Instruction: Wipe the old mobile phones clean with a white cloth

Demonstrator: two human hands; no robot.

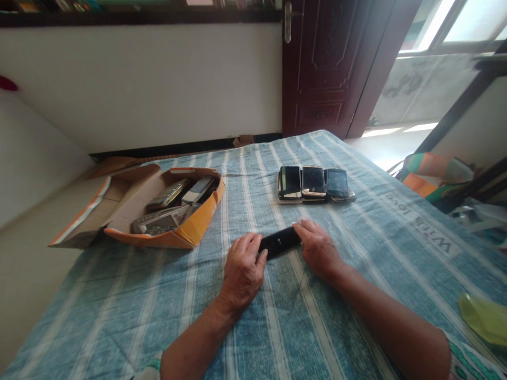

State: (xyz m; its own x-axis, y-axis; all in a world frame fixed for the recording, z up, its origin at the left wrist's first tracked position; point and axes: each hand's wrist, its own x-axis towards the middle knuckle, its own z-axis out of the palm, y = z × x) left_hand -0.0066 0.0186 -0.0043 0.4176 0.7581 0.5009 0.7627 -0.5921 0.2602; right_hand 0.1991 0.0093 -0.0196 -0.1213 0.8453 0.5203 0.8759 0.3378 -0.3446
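Between my two hands is a black mobile phone, held lengthwise just over the striped cloth, a small light mark on its face. My left hand grips its left end, thumb in front and fingers behind. At the other end, my right hand pinches the phone's right edge. Beyond the hands lie three short stacks of phones side by side: a left stack, a middle stack and a right stack. An orange cardboard box with its lid open holds several older phones.
A blue and white striped cloth covers the surface under everything. The box's open flap juts out at the left. A yellow-green object lies at the right edge. Past the far edge are a white wall and a dark red door.
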